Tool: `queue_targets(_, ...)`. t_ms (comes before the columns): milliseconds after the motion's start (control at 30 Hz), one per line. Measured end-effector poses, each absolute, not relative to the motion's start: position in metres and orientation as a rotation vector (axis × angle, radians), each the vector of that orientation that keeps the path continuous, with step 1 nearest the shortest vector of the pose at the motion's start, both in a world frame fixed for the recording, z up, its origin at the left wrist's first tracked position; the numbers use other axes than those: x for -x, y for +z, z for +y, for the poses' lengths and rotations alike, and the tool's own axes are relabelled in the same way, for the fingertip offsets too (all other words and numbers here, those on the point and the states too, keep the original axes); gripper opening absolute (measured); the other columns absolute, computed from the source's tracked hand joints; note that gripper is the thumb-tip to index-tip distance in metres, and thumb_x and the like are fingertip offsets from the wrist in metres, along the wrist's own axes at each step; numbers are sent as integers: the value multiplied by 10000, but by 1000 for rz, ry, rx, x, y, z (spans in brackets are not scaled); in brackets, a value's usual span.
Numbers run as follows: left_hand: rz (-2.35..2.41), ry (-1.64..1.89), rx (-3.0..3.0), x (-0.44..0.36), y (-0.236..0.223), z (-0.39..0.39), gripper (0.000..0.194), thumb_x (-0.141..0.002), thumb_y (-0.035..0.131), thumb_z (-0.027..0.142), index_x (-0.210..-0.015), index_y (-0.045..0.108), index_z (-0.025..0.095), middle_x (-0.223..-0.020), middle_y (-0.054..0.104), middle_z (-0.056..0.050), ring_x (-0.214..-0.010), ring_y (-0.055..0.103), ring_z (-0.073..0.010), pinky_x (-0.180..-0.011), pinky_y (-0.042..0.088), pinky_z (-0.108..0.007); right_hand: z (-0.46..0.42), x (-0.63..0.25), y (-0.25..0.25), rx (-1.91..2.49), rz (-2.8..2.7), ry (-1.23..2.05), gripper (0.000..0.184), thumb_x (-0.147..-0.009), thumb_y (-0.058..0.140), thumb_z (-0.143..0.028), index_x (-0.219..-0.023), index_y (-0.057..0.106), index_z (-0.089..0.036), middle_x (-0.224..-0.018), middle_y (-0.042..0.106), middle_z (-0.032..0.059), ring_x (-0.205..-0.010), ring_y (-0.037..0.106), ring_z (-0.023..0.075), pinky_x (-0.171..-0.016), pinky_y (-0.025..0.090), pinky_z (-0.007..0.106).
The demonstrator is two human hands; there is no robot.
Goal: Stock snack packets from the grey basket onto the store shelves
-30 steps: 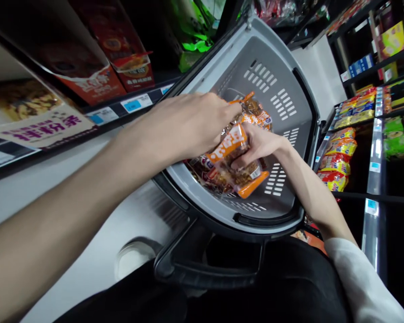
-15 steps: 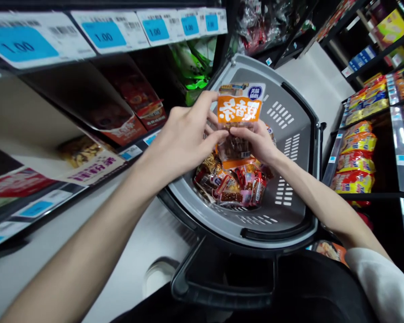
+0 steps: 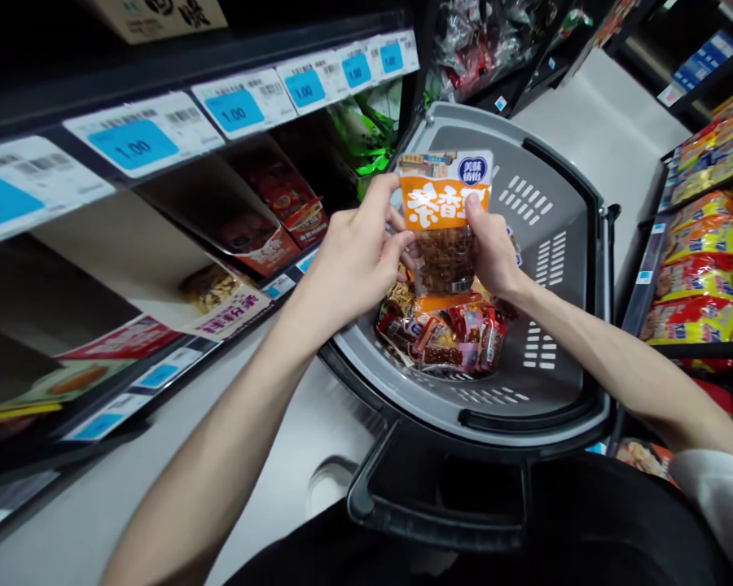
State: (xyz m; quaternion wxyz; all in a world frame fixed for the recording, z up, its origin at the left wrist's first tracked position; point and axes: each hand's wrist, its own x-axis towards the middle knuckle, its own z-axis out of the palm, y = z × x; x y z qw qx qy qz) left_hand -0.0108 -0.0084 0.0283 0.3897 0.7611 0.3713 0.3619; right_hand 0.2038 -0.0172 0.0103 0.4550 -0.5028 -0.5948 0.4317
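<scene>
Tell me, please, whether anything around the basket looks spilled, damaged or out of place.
Nothing stands out: no spill or damage shows. The right hand holds an orange-banded packet, seemingly intact, over the basket, where other packets lie jumbled, which seems ordinary.

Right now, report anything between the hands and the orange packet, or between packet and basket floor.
Nothing visible blocks the right hand, gripping the packet, or the left hand, at its edge. Other packets lie beneath, inside the basket.
</scene>
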Motion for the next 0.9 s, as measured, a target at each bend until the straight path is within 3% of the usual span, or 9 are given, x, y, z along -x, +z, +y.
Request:
queue_targets(300,977,902,-1949,12,30,-11,567,-962,567,229,-1516,450,267,-1024,779,-32,-774,784,-192,-763,692,-313,-13,-210,6,1129,-1537,1009,729,-986,475,-850,-1259,747,-231,-1119,796,51,-1148,764,329,-836,706,457)
queue_targets(667,1028,905,-1960,10,37,-15,511,-965,595,289,-1457,461,271,-980,781,-20,-775,769,-196,-791,673,-340,-15,-208,14,1120,-1607,933,760,-1013,400,-841,-1241,752,-207,-1260,771,69,-1232,735,340,-907,693,480)
queue_targets(900,1072,950,-1996,11,36,-16,165,-974,611,291,-1115,540,246,-816,715,5,-676,703,-177,-691,592,-318,-15,-209,11,1134,-1656,909,732,-1072,336,-771,-1300,731,-197,-1306,757,74,-1286,710,333,-975,675,506)
